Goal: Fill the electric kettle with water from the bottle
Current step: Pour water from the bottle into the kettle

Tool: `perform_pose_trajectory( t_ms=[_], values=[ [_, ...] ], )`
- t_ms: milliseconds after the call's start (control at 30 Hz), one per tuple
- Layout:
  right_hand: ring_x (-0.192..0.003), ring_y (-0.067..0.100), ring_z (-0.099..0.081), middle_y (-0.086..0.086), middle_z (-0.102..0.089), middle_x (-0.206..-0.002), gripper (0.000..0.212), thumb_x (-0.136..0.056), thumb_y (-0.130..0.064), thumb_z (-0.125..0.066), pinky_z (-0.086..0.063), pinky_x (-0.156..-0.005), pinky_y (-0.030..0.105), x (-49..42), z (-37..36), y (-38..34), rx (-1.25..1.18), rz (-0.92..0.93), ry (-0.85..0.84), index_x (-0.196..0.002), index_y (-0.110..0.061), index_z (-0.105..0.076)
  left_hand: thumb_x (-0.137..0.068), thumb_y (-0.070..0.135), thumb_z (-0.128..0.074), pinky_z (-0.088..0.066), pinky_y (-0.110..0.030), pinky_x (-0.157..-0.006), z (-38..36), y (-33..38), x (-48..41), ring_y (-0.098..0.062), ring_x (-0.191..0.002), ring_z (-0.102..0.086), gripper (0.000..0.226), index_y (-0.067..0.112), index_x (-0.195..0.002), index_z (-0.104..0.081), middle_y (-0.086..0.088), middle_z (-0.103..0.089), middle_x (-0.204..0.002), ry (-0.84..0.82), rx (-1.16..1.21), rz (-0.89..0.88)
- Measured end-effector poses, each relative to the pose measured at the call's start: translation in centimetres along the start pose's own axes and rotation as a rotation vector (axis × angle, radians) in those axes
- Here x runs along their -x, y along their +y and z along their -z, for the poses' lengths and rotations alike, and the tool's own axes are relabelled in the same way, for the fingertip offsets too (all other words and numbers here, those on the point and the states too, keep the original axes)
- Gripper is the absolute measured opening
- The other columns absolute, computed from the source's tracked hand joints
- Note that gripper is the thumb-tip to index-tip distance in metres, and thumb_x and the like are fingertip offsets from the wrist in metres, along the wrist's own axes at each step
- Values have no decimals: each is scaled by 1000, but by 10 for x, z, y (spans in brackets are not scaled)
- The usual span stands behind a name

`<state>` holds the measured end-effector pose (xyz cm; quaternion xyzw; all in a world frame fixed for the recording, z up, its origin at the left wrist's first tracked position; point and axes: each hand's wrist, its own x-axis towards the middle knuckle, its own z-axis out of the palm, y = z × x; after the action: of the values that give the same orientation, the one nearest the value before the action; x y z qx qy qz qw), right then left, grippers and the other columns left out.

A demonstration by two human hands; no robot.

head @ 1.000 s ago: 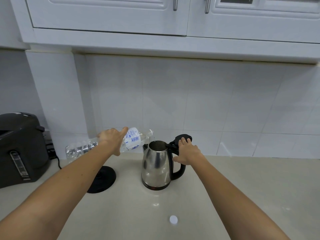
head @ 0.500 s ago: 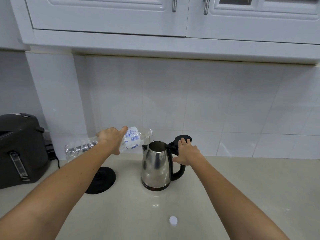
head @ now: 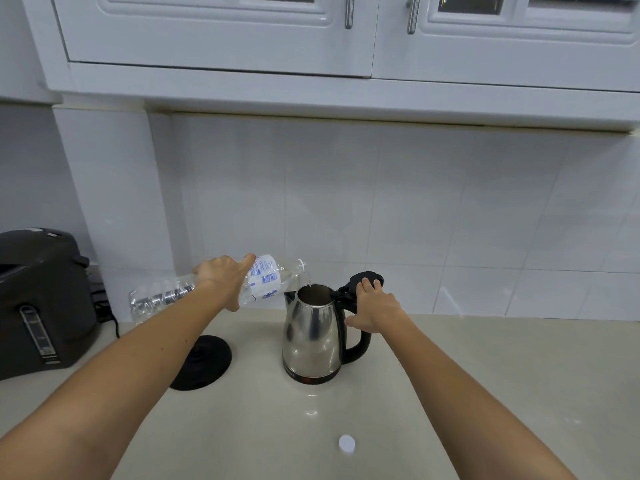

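Head view shows the stainless-steel electric kettle (head: pixel 311 336) standing upright on the pale worktop (head: pixel 485 393), its black lid (head: pixel 363 279) tipped back open over the handle. A clear plastic water bottle (head: pixel 214 289) lies almost level in the air just left of the kettle, its open mouth over the kettle's rim, and a thin stream of water (head: pixel 309 282) falls from it into the opening. The left hand (head: pixel 223 282) is wrapped around the middle of the bottle beside the blue-printed label, fingers closed over it. The right hand (head: pixel 372 308) rests on top of the kettle's handle with its fingers loosely curled, fingertips touching the raised lid. The kettle's round black power base (head: pixel 204 363) sits bare on the worktop just left of the kettle. A small white bottle cap (head: pixel 346 443) lies on the worktop nearer the camera. At the far left stands a dark hot-water dispenser (head: pixel 38 303), against the white tiled wall (head: pixel 415 209).
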<state>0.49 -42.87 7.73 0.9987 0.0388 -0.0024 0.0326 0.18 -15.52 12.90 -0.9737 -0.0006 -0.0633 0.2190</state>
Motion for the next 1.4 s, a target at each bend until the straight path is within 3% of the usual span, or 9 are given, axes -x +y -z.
perform_pose_trajectory(
  t_ms=[367,800,1400],
  values=[
    [-148,31,-8,9,-9,-162,86,-87,-45,-55,-31,-112,47,0,0,0,-4,-6,-8,-151,-5,-16,-72,28,-75,-57,-44,-84,4,-2,0,-24,-79,-57,84,23,-136,-22,-5,-47,-89,-1,5,4],
    [-149,30,-7,8,-6,-163,88,-86,-46,-56,-30,-114,48,-1,-2,1,-10,-7,-11,-152,-6,-15,-73,28,-74,-57,-44,-86,6,-3,0,-25,-90,-64,81,22,-135,-23,-5,-48,-90,5,-10,-1],
    [-148,30,-9,9,-8,-162,87,-86,-46,-56,-31,-112,48,-2,-2,0,-7,-7,-9,-152,-5,-16,-72,30,-75,-57,-44,-84,8,-4,2,-24,-75,-52,83,22,-135,-22,-4,-47,-89,2,-12,0]
  ],
)
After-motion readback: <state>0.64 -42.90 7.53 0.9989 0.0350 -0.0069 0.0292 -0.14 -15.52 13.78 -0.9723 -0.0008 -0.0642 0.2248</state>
